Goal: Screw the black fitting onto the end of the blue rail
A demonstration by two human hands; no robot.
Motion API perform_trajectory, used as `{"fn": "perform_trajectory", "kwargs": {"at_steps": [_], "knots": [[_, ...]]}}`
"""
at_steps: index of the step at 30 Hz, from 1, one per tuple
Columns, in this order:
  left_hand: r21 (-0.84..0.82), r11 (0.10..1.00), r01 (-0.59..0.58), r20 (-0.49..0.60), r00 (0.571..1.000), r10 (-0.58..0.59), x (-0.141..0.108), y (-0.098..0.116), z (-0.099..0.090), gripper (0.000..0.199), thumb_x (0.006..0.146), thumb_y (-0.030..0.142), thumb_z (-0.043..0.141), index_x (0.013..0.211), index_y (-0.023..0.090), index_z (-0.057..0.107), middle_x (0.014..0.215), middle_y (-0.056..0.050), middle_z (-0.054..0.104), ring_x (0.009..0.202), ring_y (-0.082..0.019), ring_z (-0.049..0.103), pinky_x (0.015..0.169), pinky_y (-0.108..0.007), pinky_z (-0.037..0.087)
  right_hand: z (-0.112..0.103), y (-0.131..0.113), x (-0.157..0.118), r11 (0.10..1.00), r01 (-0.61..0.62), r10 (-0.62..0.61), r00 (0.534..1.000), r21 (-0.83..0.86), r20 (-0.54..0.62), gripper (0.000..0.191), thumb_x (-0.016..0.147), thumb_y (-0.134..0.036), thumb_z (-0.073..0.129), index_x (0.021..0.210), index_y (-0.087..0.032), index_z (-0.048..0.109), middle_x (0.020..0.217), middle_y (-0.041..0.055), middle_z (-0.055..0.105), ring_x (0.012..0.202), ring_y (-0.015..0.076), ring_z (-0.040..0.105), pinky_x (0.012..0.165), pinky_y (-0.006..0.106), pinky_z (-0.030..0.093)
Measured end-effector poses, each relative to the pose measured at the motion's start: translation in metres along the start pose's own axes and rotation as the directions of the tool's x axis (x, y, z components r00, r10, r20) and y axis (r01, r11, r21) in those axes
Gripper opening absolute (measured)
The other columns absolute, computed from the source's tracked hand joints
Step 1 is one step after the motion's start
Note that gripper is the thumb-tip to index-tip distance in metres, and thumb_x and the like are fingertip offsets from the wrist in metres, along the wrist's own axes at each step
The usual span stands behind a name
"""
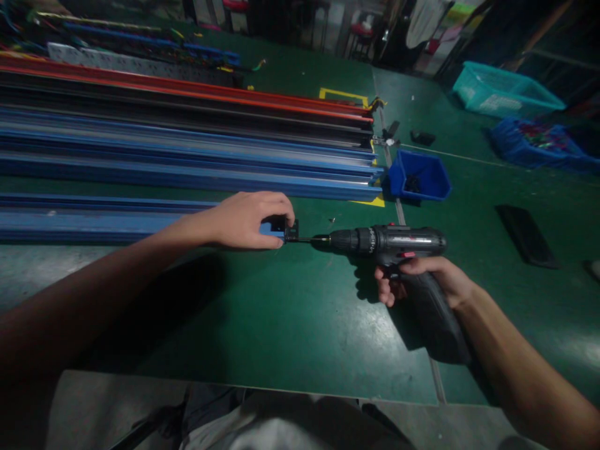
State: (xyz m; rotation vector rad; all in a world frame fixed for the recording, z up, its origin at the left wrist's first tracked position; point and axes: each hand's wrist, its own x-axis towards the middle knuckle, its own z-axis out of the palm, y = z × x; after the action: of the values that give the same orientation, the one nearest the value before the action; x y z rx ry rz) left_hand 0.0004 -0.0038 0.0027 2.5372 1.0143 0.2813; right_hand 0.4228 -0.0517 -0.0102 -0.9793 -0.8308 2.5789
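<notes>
My right hand (422, 278) is wrapped round the grip of a black cordless drill (403, 240), which points left along the table. Its long bit (307, 239) reaches a small black end bracket (292, 230) at the right end of a blue metal rail (117, 222). Around that end, my left hand (250, 220) is closed, thumb at the near side and fingers over the far side, gripping rail and bracket together. A small screw (332, 219) lies on the table just beyond the bit. The exact contact between bit tip and bracket is too small to make out.
More blue rails (187, 159), black ones and a red rail (187, 84) lie side by side beyond. A blue bin (422, 178) holds small dark parts. Farther right are a dark flat object (525, 234), a blue tray (539, 144) and a teal basket (506, 90).
</notes>
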Motion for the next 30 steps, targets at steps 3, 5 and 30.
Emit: {"fn": "perform_trajectory", "kwargs": {"at_steps": [3, 5, 30], "knots": [[-0.008, 1.000, -0.002, -0.003, 1.000, 0.002, 0.0002, -0.0008, 0.0004, 0.032, 0.092, 0.046, 0.069, 0.115, 0.026, 0.073, 0.132, -0.005, 0.072, 0.118, -0.024, 0.069, 0.101, -0.033, 0.049, 0.0005, -0.0012, 0.0002, 1.000, -0.024, 0.024, 1.000, -0.017, 0.003, 0.046, 0.087, -0.032, 0.079, 0.126, -0.009, 0.077, 0.112, 0.0179, 0.085, 0.108, 0.0297, 0.083, 0.098, 0.041, 0.065], [-0.010, 1.000, -0.003, 0.001, 1.000, 0.003, 0.0003, -0.0006, 0.0001, 0.032, 0.092, 0.047, 0.069, 0.116, 0.026, 0.073, 0.133, -0.005, 0.072, 0.118, -0.024, 0.069, 0.101, -0.033, 0.049, 0.0003, -0.0020, 0.0000, 0.999, -0.041, 0.041, 0.999, -0.024, -0.002, 0.046, 0.086, -0.032, 0.079, 0.126, -0.010, 0.078, 0.113, 0.0167, 0.085, 0.110, 0.0302, 0.083, 0.099, 0.042, 0.065], [0.003, 1.000, -0.002, 0.000, 1.000, 0.002, 0.0002, -0.0005, -0.0004, 0.032, 0.090, 0.045, 0.070, 0.116, 0.027, 0.073, 0.134, -0.004, 0.072, 0.118, -0.024, 0.069, 0.098, -0.034, 0.050, -0.0055, 0.0033, 0.0004, 0.993, 0.088, -0.086, 0.996, -0.077, 0.037, 0.025, 0.093, -0.028, 0.080, 0.105, -0.007, 0.079, 0.085, 0.0091, 0.078, 0.079, 0.0215, 0.080, 0.077, 0.032, 0.064]]}}
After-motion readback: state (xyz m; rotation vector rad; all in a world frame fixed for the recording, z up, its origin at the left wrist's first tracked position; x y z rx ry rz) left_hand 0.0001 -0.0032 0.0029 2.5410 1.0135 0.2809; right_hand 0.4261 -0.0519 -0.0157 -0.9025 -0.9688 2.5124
